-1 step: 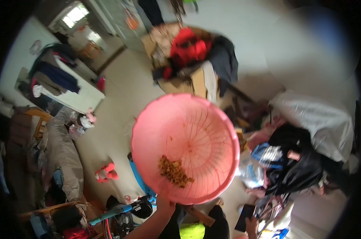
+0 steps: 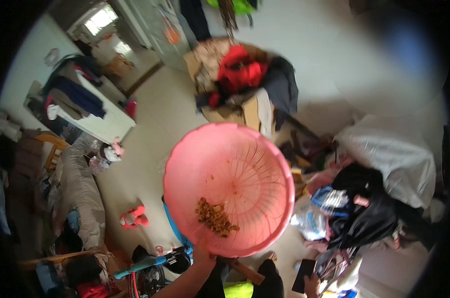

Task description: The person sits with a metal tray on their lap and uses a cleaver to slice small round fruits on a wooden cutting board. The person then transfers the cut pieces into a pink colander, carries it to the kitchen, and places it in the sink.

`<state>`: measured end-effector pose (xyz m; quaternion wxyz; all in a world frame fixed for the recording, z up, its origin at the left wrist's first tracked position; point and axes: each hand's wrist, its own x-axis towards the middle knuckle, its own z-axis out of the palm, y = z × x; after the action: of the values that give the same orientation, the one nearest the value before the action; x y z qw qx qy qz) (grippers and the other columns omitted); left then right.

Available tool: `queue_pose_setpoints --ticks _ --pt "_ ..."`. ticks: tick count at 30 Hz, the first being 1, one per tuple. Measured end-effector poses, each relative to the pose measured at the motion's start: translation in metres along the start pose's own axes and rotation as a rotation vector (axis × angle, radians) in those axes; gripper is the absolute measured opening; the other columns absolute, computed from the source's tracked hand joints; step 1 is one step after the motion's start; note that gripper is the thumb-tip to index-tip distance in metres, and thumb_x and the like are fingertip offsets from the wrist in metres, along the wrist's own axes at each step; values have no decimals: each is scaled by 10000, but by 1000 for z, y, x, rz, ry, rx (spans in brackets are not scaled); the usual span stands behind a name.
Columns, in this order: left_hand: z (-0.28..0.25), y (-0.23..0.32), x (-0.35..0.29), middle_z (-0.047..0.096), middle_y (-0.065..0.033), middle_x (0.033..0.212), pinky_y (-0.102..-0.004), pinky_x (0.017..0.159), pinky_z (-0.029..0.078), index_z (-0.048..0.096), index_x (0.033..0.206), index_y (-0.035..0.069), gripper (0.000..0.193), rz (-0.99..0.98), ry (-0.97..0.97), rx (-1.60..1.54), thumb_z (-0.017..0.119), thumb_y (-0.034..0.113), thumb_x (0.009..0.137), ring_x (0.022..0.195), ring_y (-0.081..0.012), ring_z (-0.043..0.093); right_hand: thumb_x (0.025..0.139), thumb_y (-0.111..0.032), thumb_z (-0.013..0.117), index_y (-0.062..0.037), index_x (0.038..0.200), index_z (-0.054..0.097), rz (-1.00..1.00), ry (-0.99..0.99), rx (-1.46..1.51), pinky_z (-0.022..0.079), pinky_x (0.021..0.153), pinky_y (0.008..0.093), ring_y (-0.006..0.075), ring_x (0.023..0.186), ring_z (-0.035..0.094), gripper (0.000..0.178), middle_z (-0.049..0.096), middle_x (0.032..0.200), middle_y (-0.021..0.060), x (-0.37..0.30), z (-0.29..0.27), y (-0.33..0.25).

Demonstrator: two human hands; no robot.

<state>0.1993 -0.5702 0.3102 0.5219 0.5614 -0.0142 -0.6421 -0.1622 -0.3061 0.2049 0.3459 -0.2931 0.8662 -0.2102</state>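
My left hand point(image 2: 203, 254) is closed on the near rim of a pink plastic colander point(image 2: 245, 149), its fingers partly hidden beneath it. The colander is tilted so that its slotted inside shows. A small heap of brown pieces point(image 2: 216, 218), perhaps shelled nuts, lies toward its near left side, with a few crumbs on the bottom. At the lower right, my right hand point(image 2: 312, 284) grips a dark smartphone point(image 2: 304, 275), well apart from the colander.
Beyond the colander stands a cardboard box point(image 2: 252, 111) heaped with clothes. Bags and dark cloth point(image 2: 364, 218) pile up at right. A red stuffed toy point(image 2: 134, 217) lies on the floor at left, near a blue-framed scooter or bike point(image 2: 155, 260). A wooden piece point(image 2: 247, 272) shows below the colander.
The view has shifted slightly, and the room appears a little lower in it. Both hands keep their hold on the colander and the smartphone.
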Motion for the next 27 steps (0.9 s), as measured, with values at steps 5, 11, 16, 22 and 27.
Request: queue_pose_setpoints --ticks 5,11,16,22,27 --pt "23 112 -45 561 -117 1178 -426 920 461 480 1213 13 357 79 -16 -137 458 238 937 1045 -273 568 721 -238 640 9 823 581 -260 155 -120 452 615 427 342 681 594 274 594 702 185 16 -45 -83" --pt "6 223 -62 529 -128 1223 -409 977 422 433 1266 6 423 344 60 -233 442 285 949 1128 -275 518 709 -280 649 14 747 542 -324 163 -138 445 587 453 392 654 580 315 575 673 218 77 -52 -242" --pt "-25 299 -16 509 -105 1251 -410 976 427 406 1302 47 489 470 12 -281 510 337 922 1143 -260 506 799 -359 590 11 889 588 -489 163 -211 451 658 489 448 767 583 381 604 779 258 102 -36 -314" --pt "-53 375 4 491 -124 1274 -435 993 403 385 1313 34 469 453 293 -335 455 314 943 1155 -273 498 809 -245 600 -22 1007 582 -497 -72 -187 459 679 369 294 730 597 299 616 804 161 119 -4 -420" --pt "-76 382 40 494 -137 1268 -450 989 403 381 1316 12 455 479 445 -408 463 261 944 1154 -283 494 816 -200 612 -17 904 573 -480 -125 -224 402 593 321 164 620 476 206 530 684 79 168 25 -483"
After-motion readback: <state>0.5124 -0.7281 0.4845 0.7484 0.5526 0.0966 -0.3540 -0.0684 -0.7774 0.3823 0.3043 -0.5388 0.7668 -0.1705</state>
